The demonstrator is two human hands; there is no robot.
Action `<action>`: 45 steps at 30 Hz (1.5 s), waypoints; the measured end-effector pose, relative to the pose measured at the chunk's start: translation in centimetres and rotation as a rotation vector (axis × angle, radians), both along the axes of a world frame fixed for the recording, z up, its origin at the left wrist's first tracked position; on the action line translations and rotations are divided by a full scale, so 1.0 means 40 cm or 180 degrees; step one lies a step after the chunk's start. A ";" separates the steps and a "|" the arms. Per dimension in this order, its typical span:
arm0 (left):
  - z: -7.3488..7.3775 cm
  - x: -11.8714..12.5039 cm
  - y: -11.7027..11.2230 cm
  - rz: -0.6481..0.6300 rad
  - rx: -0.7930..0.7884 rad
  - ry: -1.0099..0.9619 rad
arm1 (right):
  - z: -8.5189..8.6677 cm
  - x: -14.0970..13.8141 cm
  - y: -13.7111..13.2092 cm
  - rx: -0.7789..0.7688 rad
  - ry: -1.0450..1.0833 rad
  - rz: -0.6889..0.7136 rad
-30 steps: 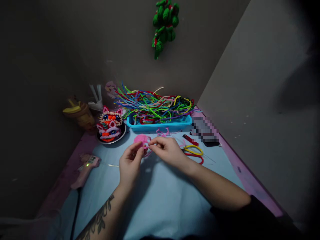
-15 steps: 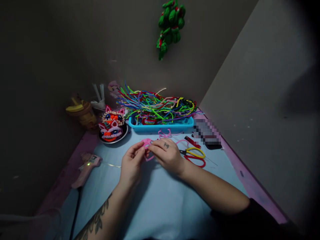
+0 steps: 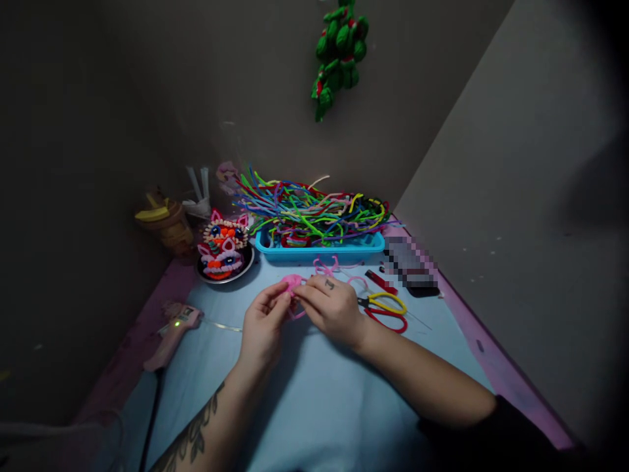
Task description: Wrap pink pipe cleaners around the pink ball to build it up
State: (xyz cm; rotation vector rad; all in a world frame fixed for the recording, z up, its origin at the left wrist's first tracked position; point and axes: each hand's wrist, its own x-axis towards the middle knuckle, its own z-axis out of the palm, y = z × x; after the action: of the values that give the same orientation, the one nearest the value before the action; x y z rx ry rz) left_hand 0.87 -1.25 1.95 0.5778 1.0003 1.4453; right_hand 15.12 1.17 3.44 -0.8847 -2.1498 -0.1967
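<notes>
Can make out no word, number or brand for certain. Note a small, dark, letter-like mark (image 3: 329, 284) on the back of the right hand (image 3: 339, 314), too tiny to read, and a dark-and-pale patch (image 3: 189, 316) on the pink glue gun (image 3: 167, 347), equally illegible. Cannot read the dark phone-like slab (image 3: 424, 291), mostly pixelated.

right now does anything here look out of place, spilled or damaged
Nothing looks plainly broken or spilled. The fuzzy sticks look untidy: they heap above the blue tray at the back, ends poking past its sides. The glue gun, at left, lies with its green light lit.
</notes>
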 end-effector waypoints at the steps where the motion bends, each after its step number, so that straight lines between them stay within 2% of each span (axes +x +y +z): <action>1: -0.004 -0.001 0.000 -0.0003 0.0011 0.0044 | 0.003 0.002 0.000 0.0072 -0.0106 -0.0011; 6: -0.022 -0.006 -0.001 0.0015 0.0107 0.0287 | 0.015 0.008 0.005 0.0433 -0.0637 -0.0093; 11: -0.024 -0.009 0.001 0.0007 0.0138 0.0495 | 0.023 0.008 0.008 0.0338 -0.0875 -0.0161; 13: -0.018 -0.009 0.001 0.0028 0.0167 0.0654 | 0.026 0.008 0.007 0.0065 -0.0879 -0.0151; 16: -0.008 -0.006 -0.003 0.0118 0.0362 0.1038 | 0.031 0.007 0.001 -0.0669 -0.0673 -0.0114; 21: -0.005 -0.003 -0.022 0.0344 0.0794 0.1853 | 0.035 0.000 -0.009 -0.2001 0.0217 -0.0048; 26: -0.013 -0.011 -0.038 0.0554 0.1437 0.2622 | 0.038 -0.006 -0.007 -0.2688 0.0774 0.0056; 29: -0.014 -0.013 -0.032 0.0600 0.1207 0.2395 | 0.042 -0.005 -0.010 -0.2493 0.0903 0.0103; 33: -0.011 -0.013 -0.014 0.0307 0.0645 0.1538 | 0.036 -0.001 -0.016 -0.1496 0.0635 0.0153; 36: -0.013 -0.014 -0.007 0.0097 0.0496 0.1153 | 0.023 0.002 -0.013 -0.0843 0.0202 0.0059; 38: -0.017 -0.016 -0.006 0.0062 0.0478 0.0998 | 0.014 0.003 -0.009 -0.0580 -0.0014 -0.0022; 42: -0.024 -0.017 -0.009 0.0082 0.0523 0.1004 | 0.005 0.001 -0.006 -0.0499 -0.0129 -0.0008; 45: -0.024 -0.014 -0.011 0.0165 0.0622 0.1217 | 0.009 -0.005 -0.010 -0.0863 0.0248 0.0143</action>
State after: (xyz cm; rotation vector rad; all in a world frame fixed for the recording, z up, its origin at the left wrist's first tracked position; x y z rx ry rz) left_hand 0.29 -1.71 0.99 1.0047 1.1828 1.5209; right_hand 14.91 0.77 3.80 -0.9776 -2.1520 0.1536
